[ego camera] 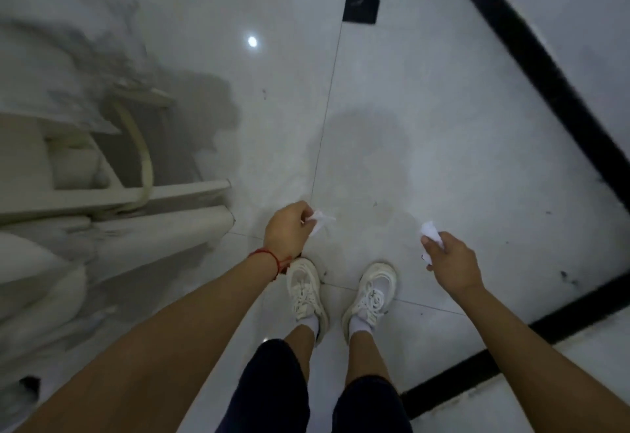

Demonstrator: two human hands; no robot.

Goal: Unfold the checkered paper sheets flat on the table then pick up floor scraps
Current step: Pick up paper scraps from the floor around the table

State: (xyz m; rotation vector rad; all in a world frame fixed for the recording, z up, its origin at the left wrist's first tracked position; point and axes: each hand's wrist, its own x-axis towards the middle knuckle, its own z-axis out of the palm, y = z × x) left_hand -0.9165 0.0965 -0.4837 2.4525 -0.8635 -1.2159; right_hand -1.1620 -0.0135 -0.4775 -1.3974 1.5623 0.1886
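I look straight down at a pale tiled floor (426, 108). My left hand (288, 231) hangs above my left shoe and grips a small white paper scrap (320, 219) that sticks out past the fingers. Further right, my right hand (450, 260) pinches another crumpled white paper scrap (431, 233) between thumb and fingers. Both arms reach down in front of me. No checkered sheet or table top can be made out in this view.
White furniture with a curved chair frame (136, 146) and cushions fills the left side. A black floor border (545, 74) runs diagonally at the right, with another black strip (511, 354) at lower right. My white shoes (306, 291) stand at the bottom centre.
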